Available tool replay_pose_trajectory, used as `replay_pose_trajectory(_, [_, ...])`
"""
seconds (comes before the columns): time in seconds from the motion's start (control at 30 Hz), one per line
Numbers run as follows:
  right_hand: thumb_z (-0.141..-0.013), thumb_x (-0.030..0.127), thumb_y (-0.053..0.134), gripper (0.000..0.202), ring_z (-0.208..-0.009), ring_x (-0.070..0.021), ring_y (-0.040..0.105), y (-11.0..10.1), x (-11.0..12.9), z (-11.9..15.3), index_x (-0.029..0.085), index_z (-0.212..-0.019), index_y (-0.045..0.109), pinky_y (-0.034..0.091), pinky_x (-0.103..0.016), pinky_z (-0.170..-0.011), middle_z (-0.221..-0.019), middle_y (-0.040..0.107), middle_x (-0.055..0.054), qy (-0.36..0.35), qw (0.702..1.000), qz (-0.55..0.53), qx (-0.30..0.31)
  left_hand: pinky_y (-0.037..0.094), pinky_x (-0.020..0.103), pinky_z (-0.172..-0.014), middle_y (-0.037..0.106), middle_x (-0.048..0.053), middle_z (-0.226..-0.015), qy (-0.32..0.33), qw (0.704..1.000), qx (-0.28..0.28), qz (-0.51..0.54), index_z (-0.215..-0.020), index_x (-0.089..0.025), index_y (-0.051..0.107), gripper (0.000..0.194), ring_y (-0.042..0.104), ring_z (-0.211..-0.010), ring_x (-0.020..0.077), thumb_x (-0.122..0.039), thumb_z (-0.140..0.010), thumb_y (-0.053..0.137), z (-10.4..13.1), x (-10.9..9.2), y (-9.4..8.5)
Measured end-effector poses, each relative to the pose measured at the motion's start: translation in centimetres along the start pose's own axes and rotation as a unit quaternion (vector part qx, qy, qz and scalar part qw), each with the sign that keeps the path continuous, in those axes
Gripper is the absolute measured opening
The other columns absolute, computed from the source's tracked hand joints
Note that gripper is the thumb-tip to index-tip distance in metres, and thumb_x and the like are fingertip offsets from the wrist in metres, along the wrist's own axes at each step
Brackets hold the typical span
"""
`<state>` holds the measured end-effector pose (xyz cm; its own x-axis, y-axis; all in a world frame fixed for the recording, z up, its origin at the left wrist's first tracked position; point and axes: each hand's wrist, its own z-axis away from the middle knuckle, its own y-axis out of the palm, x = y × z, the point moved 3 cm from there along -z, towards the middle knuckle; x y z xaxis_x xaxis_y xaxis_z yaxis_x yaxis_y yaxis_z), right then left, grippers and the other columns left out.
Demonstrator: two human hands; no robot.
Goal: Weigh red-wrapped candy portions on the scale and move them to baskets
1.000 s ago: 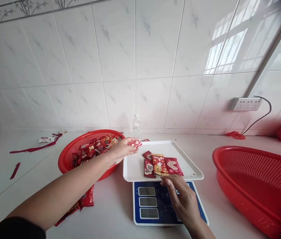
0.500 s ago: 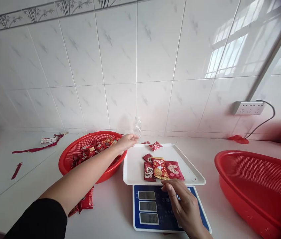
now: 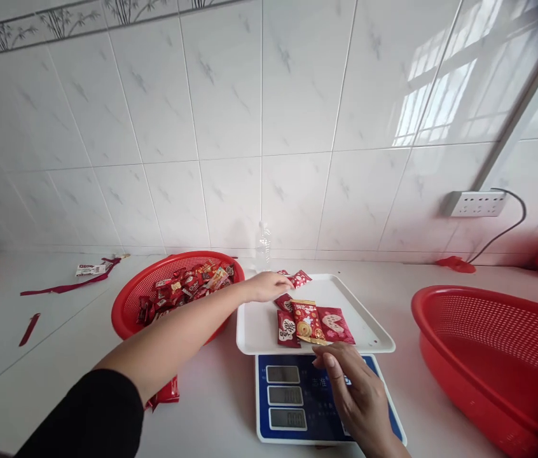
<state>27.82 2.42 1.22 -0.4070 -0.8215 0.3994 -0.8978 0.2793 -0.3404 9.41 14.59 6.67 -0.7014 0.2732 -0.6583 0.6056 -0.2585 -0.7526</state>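
My left hand reaches over the back left of the white tray, its fingers drawn together near a small red packet with white spots. Whatever those fingers hold, if anything, is hidden. On the tray lie a red and gold snack packet, a pink-red packet and dark red packets. At the tray's front edge, above the blue scale, hovers my right hand, fingers loosely bent, thumb apart, nothing visible in it. Left of the tray, a red basket holds many wrapped snacks.
To the right stands a large red basket. A clear plastic bottle is behind the tray by the tiled wall. Loose red packets lie beneath my left forearm. A lanyard with a card and a power strip are farther off.
My left hand has moved right and toward me, from beside the bottle and basket rim to over the tray. My right hand stays almost where it was.
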Motion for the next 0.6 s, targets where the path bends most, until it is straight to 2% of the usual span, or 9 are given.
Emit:
replay_pose_trajectory(0.13, [-0.095,0.025,0.046,0.020,-0.065,-0.0154,0.063,0.0,0.1,-0.1,0.021,-0.087,0.065,0.051,-0.026,-0.061,-0.068,0.065,-0.001,0.002,1.000,0.004,-0.001,0.052,0.042,-0.084,0.059,0.008,-0.118,0.006,0.997,0.032,-0.063,-0.116,-0.016,0.058,0.031,0.061,-0.100,0.0223,-0.034,-0.091,0.056,-4.0,-1.5,3.1])
replay_pose_trajectory(0.27, [-0.096,0.027,0.044,0.025,-0.064,-0.0157,0.063,0.2,0.3,-0.2,0.020,-0.083,0.064,0.051,-0.027,-0.060,-0.069,0.066,-0.002,0.002,1.000,0.000,0.005,0.052,0.041,-0.085,0.058,0.008,-0.121,-0.004,0.993,-0.004,-0.114,-0.118,-0.018,0.057,0.030,0.060,-0.101,0.0217,-0.034,-0.092,0.055,-6.3,-1.3,3.8])
replay_pose_trajectory(0.43, [-0.096,0.028,0.043,0.025,-0.062,-0.0164,0.064,0.1,0.4,-0.3,0.021,-0.084,0.064,0.052,-0.028,-0.059,-0.068,0.067,-0.003,0.001,1.000,-0.004,0.013,0.051,0.043,-0.086,0.057,0.009,-0.123,-0.006,0.988,-0.071,-0.134,-0.120,-0.018,0.055,0.032,0.060,-0.102,0.0212,-0.032,-0.092,0.055,-6.6,-0.2,2.9])
replay_pose_trajectory(0.53, [-0.096,0.029,0.043,0.025,-0.064,-0.0176,0.065,0.0,0.2,-0.2,0.021,-0.086,0.065,0.052,-0.029,-0.061,-0.068,0.067,-0.004,-0.001,1.000,0.002,0.013,0.052,0.042,-0.085,0.058,0.009,-0.122,-0.015,0.988,-0.086,-0.124,-0.119,-0.018,0.056,0.031,0.060,-0.102,0.0212,-0.033,-0.092,0.055,-5.1,0.8,1.5])
replay_pose_trajectory(0.6, [-0.096,0.028,0.044,0.023,-0.065,-0.0178,0.065,-0.1,0.1,-0.2,0.021,-0.087,0.065,0.053,-0.030,-0.062,-0.069,0.067,-0.004,-0.002,1.000,0.002,0.011,0.052,0.042,-0.085,0.058,0.009,-0.121,-0.036,0.988,-0.097,-0.116,-0.118,-0.018,0.056,0.031,0.060,-0.101,0.0211,-0.033,-0.092,0.055,-3.2,1.8,-0.1])
